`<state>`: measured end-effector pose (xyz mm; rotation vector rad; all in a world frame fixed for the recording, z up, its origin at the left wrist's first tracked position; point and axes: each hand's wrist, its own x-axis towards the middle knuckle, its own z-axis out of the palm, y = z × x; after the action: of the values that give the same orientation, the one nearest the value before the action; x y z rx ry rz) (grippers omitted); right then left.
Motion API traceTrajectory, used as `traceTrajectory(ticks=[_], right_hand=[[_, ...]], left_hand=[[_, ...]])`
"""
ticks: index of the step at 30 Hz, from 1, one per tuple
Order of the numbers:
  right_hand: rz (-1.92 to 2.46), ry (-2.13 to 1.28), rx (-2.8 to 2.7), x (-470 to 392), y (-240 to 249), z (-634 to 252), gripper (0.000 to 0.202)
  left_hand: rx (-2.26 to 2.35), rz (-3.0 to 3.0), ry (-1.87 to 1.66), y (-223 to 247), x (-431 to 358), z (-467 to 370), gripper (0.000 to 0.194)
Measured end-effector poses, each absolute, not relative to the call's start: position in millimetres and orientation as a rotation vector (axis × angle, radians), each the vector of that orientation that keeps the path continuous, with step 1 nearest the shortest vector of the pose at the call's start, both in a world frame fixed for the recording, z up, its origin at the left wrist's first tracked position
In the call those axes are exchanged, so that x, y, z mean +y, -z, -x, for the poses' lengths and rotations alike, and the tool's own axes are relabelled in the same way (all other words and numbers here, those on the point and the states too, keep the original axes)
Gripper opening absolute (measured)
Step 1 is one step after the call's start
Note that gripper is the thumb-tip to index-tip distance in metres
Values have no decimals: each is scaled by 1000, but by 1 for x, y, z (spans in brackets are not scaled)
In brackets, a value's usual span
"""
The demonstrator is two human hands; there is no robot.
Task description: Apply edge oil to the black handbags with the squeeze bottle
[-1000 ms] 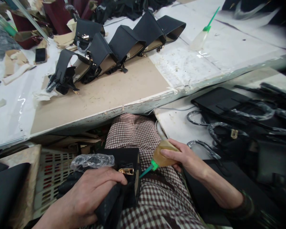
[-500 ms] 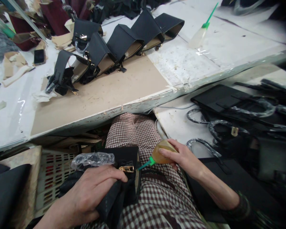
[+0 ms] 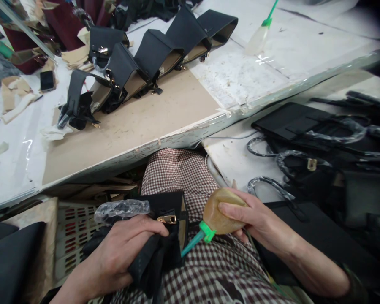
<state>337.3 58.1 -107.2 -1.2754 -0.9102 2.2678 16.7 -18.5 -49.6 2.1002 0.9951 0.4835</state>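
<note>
On my lap lies a black handbag [image 3: 164, 200] with a gold zipper pull [image 3: 167, 219] and a strip of clear plastic wrap [image 3: 122, 210] along it. My left hand [image 3: 120, 249] is closed over the bag, gripping its black fabric near the zipper pull. In my right hand [image 3: 250, 211] is a glue bottle [image 3: 223, 207] with amber contents, tilted down to the left. Its green nozzle tip meets the bag's open edge, below the zipper pull. Part of the bag is hidden under my left hand.
Several black bag bodies [image 3: 158, 48] stand in a row on the workbench [image 3: 139, 122]. A second glue bottle [image 3: 258, 40] stands behind them. Black bags with wrapped handles [image 3: 291, 122] cover the right side table. A plastic crate [image 3: 72, 236] sits at lower left.
My right hand has moved the bottle nearer, and the nozzle tip has slid down along the bag's edge. My left hand has stayed almost still on the bag.
</note>
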Motion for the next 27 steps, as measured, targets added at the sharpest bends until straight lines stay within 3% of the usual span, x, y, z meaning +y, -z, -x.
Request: traceTrajectory(ticks=[6,18,24,27], right_hand=[[1293,-2241,-890,52,105,-340,35],[1567,-1932,-1361,69,136,-347,46],[1605,-1684,-1586,68,145,-346,40],[1544,-1813,-1495,65,143,-351,43]], left_hand=[[1026,-2056,-531,48,-18,-14,34],[1022,-2043,-521,48,-18,-12,34],[1023,-2002,-515,50,-18,-9,36],[1024,-1982,-506,49,-15,-8,37]])
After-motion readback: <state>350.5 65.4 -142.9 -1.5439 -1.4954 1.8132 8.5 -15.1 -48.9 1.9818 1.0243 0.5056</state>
